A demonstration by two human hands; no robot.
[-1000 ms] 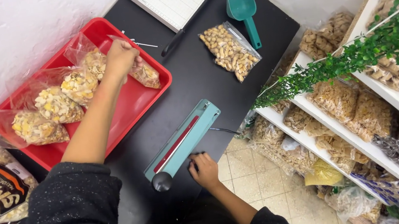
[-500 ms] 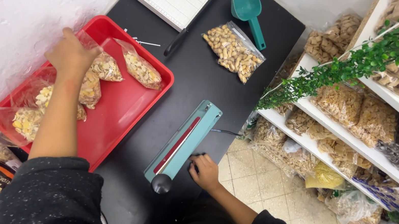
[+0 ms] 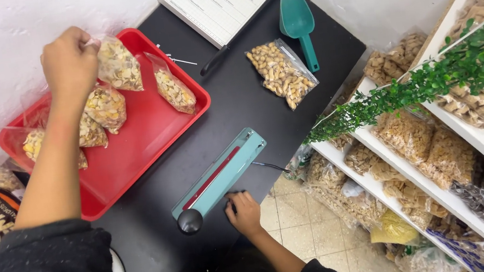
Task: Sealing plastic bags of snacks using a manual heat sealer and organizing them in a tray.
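**Bag lifted off tray**

Your left hand (image 3: 67, 60) pinched a filled clear bag (image 3: 118, 64) by its top, above the red tray (image 3: 148, 129). Your right hand (image 3: 243, 212) rested fingers-down beside the teal heat sealer (image 3: 219, 175), holding nothing. Judged step: pick-up for sealing; sealer bar sat down. Peanut bag (image 3: 281, 73) and scoop (image 3: 298, 22) lay well apart.
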